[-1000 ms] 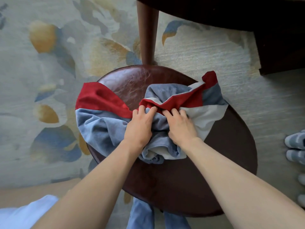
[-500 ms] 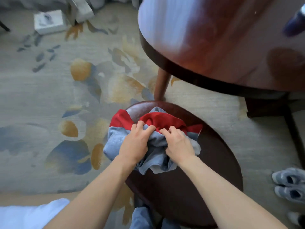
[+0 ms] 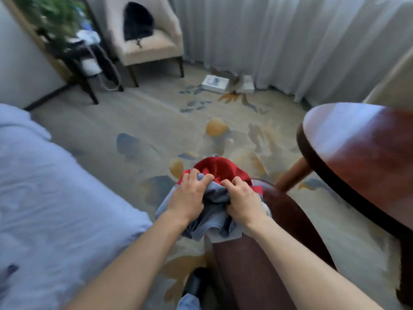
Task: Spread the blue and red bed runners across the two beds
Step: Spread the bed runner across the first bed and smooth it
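Over the stool's left edge: we have the bunched bed runner (image 3: pixel 218 199), red fabric on top and blue-grey below, gathered between both hands.
Left hand (image 3: pixel 188 198): fingers (image 3: pixel 196 177) curled tight into the cloth, holding it.
Right hand (image 3: pixel 243 202): fingers (image 3: pixel 234 183) likewise clenched on the cloth.
Stool (image 3: pixel 288 215): dark leather seat; the bundle's right part seems to touch it, though we cannot tell how much weight rests there.
Bed (image 3: pixel 55 198): pale cover at our left, near the bundle but apart from it; nothing spread on it yet.
Risk 1: loose blue-grey folds hang below our wrists; we judge they could drag on the carpet (image 3: pixel 134 121) or catch the stool edge.
Risk 2: wadded cloth may hide its ends, so it could open twisted on the bed.
Risk 3: the round wooden surface (image 3: pixel 362 153) stands close at our right and could snag a swing.
Count: 2 hands, 1 bundle (whether it holds 1 runner or 2 we cannot tell), 1 bed in view, 1 stool.
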